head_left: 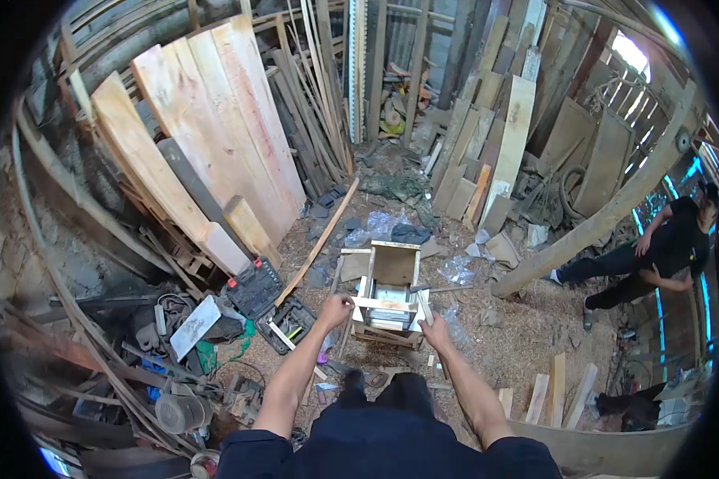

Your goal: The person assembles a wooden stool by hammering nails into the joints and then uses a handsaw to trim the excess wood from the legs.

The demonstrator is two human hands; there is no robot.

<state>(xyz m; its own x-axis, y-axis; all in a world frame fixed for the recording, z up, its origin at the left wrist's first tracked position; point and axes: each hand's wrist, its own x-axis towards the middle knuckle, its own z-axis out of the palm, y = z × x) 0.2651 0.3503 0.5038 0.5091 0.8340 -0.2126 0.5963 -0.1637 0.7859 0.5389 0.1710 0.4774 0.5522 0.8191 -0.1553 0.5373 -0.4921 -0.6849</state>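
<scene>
A small wooden box-like frame [395, 259] stands on the floor in front of me, with an open top section. Across its near part lies a pale wooden strip [385, 304]. My left hand [337, 310] is closed, its fingertips pinched at the strip's left end; anything smaller between them is too small to make out. At the frame's right side my right hand [435, 330] is wrapped round the pale handle of what looks like a hammer [425, 306]. Its dark head points away from me, close to the frame's right edge.
Wide planks [216, 120] lean at the left wall, more boards [511, 136] at the back right. An open tool case [256, 287] lies left of the frame. A slanting log [591, 223] stands right; beyond it is another person [663, 247]. Shavings cover the floor.
</scene>
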